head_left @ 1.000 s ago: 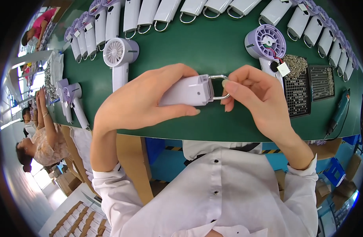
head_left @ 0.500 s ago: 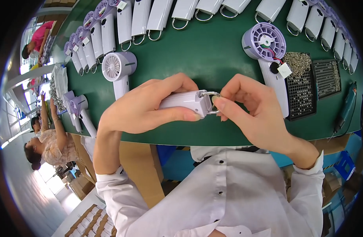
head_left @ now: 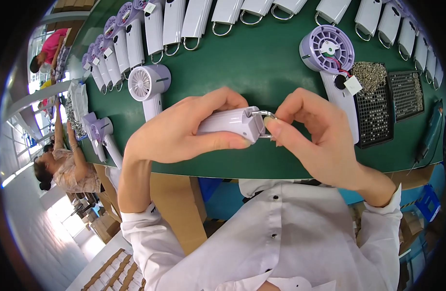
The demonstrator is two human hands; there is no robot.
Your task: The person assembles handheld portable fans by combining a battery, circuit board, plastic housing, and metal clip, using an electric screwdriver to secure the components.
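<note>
The handle (head_left: pixel 229 123), wrapped in the left grip (head_left: pixel 168 131), points lengthwise at the right grip (head_left: pixel 322 138), which pinches the handle's end loop (head_left: pixel 262 113).

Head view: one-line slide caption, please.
Left hand holds a glossy white plastic handle while the right hand pinches its silver metal loop.

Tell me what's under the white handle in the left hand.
Green tabletop shows around the white handle. Its underside faces away and the left hand covers its left end, so anything directly beneath, including any contact with the tabletop, cannot be seen.
</note>
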